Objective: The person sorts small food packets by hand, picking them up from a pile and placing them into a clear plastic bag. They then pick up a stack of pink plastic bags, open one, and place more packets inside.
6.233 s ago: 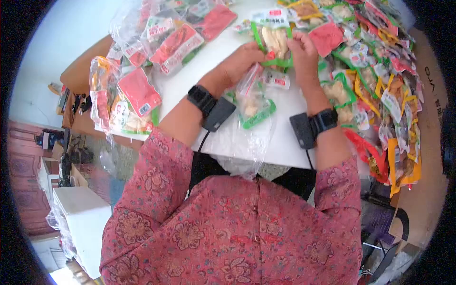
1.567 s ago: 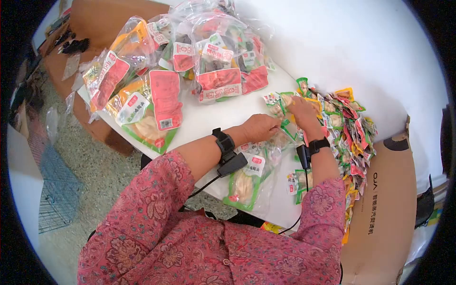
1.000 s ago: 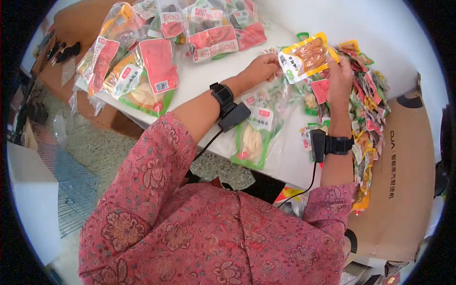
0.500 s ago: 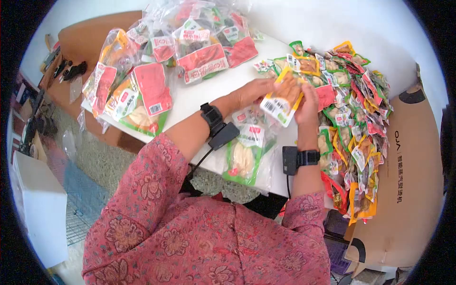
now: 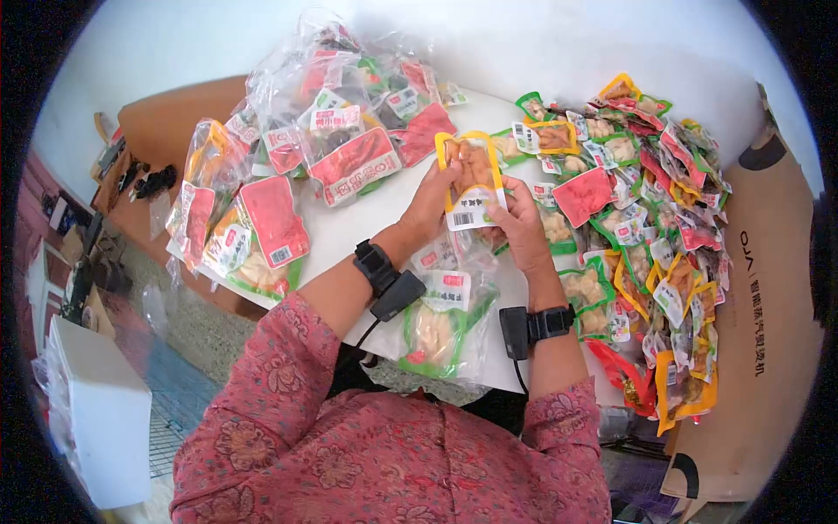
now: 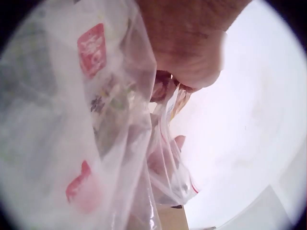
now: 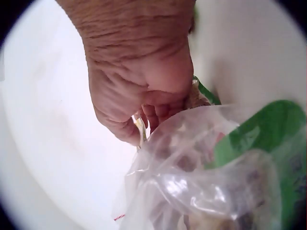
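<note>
Yellow-edged packet (image 5: 471, 179) is up off the table (image 5: 349, 236), held upright just beyond the clear bag (image 5: 441, 327), and I see both hands on it. Left hand (image 5: 429, 205) grips its left edge, fingers curled round it. Right hand (image 5: 521, 223) pinches the lower right corner. My right wrist view confirms curled fingers (image 7: 158, 112) on a thin edge. Loose packets (image 5: 646, 227) heap to the right of the clear bag, filled bags (image 5: 288, 175) to its left.
</note>
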Demonstrator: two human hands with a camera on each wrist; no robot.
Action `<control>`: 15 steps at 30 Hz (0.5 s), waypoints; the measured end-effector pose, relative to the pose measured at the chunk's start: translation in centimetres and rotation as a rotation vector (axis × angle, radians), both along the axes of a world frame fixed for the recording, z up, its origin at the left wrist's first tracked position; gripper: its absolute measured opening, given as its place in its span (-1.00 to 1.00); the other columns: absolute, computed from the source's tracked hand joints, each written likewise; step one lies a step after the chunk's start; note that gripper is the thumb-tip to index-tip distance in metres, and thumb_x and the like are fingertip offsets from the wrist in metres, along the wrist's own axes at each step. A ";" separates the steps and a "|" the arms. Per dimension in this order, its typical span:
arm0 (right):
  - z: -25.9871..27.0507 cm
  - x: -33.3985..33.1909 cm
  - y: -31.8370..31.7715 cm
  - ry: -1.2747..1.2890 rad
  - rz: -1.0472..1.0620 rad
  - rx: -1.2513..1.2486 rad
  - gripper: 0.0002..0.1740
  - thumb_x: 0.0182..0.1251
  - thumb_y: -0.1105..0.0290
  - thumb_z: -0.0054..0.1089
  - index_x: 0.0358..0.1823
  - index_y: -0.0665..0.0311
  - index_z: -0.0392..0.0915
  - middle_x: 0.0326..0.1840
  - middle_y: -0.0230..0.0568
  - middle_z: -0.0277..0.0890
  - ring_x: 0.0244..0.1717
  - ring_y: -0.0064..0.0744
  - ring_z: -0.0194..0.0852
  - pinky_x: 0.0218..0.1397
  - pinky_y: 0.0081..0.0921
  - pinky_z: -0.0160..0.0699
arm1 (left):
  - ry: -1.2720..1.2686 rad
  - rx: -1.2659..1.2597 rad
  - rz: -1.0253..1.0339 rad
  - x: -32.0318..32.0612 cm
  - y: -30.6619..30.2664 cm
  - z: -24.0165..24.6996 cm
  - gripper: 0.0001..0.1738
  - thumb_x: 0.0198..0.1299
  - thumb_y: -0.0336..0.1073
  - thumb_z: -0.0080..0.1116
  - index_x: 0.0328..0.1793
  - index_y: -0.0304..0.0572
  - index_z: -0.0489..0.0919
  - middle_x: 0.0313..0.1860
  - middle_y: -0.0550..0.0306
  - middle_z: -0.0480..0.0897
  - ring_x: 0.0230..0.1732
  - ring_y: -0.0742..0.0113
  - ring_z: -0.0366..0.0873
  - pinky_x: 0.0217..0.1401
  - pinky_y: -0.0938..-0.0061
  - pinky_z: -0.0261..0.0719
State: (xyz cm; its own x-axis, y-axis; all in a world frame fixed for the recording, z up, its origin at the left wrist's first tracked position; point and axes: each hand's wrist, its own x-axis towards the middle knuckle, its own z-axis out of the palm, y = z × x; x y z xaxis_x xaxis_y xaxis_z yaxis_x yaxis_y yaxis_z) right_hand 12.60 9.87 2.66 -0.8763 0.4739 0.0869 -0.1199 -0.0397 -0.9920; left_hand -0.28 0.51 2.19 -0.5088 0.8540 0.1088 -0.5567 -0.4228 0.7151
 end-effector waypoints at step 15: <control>-3.0 0.2 4.9 0.446 -0.527 -0.137 -0.83 0.26 0.38 0.04 -0.18 0.29 0.46 -0.26 -0.37 0.47 -0.31 -0.62 0.44 -0.25 -0.64 0.47 | 0.307 -0.166 -0.397 -0.3 -0.8 -0.7 -0.58 0.27 -0.03 -0.14 -0.02 -0.25 0.46 -0.32 0.25 0.54 -0.40 0.56 0.39 -0.33 0.68 0.35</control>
State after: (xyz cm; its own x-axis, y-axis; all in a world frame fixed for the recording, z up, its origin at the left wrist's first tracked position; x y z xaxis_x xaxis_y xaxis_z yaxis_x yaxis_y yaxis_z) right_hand 12.85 14.79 -0.33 -0.4214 0.8581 0.2936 -0.5512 0.0147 -0.8342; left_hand -0.59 -0.25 1.54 -0.1083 0.9929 0.0491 -0.4056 -0.0892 0.9097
